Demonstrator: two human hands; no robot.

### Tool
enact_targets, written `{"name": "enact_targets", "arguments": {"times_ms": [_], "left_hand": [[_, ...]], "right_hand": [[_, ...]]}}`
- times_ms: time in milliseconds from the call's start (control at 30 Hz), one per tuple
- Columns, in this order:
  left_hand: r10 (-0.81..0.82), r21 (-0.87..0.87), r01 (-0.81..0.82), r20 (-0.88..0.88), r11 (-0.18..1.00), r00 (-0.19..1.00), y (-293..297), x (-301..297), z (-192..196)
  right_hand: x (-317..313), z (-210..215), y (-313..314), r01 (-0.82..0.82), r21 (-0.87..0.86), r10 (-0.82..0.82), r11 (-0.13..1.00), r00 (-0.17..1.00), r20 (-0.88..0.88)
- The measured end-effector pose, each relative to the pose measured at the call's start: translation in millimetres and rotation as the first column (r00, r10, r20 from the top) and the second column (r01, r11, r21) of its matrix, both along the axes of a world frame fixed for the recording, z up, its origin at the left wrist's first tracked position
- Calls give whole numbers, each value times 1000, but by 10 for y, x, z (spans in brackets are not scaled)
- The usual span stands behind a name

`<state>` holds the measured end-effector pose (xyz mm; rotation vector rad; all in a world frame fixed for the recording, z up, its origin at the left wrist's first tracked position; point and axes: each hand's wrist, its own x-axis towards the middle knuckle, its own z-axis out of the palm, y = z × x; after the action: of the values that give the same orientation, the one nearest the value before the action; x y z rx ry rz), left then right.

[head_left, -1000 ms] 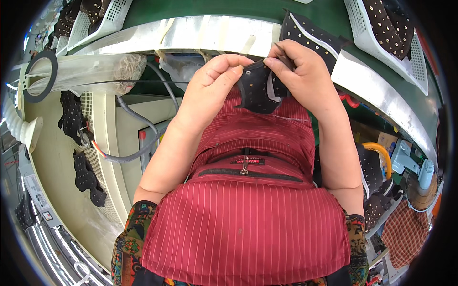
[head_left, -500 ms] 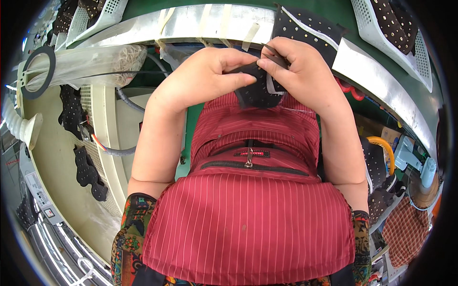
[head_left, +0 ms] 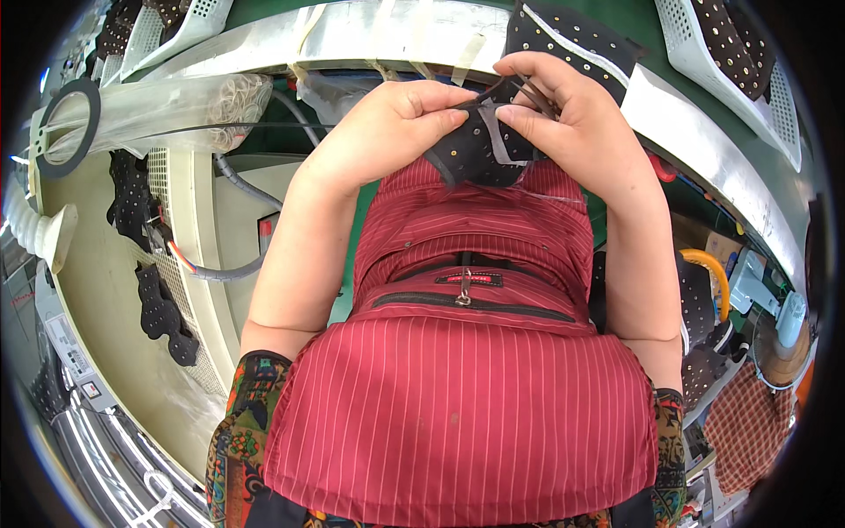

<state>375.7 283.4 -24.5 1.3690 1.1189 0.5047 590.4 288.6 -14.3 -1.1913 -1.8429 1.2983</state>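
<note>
Above my lap I hold a black, gold-studded piece (head_left: pixel 466 151) with a pale grey strip across it. At its upper left edge the thumb and fingers of my left hand (head_left: pixel 396 132) pinch it. My right hand (head_left: pixel 581 123) has its thumb pressed on the piece beside the grey strip. Between that hand's fingers sits a slim dark two-pronged tool (head_left: pixel 537 95); its kind is unclear. A thin black tape runs from a black ring-shaped roll (head_left: pixel 50 158) at the far left toward my left hand. More studded black material (head_left: pixel 576 57) lies just beyond my right hand.
A shiny metal table edge (head_left: pixel 387 35) curves across in front. White perforated baskets (head_left: pixel 695 66) with studded pieces stand at the back corners. On the left are a plastic bag of rolls (head_left: pixel 233 110) and a cream tray (head_left: pixel 141 352). A small blue fan (head_left: pixel 790 321) stands right.
My hands have moved slightly apart. The studded piece has turned so more of its face and grey strip shows, and the dark tool has shifted right with my right hand.
</note>
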Motion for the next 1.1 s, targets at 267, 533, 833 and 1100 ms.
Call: {"name": "enact_targets", "arguments": {"times_ms": [267, 533, 833, 1100], "left_hand": [[128, -38, -125, 88, 991, 988, 7, 29, 50], [194, -99, -180, 149, 979, 970, 7, 1, 44], [151, -135, -123, 221, 983, 964, -30, -9, 49], [167, -190, -125, 227, 974, 959, -44, -37, 46]], "right_hand": [[-71, -93, -68, 180, -2, -180, 984, 984, 4], [-33, -173, -60, 171, -162, -179, 972, 983, -31], [-122, 68, 26, 183, 144, -199, 972, 974, 107], [-174, 46, 98, 178, 94, -189, 980, 974, 126]]}}
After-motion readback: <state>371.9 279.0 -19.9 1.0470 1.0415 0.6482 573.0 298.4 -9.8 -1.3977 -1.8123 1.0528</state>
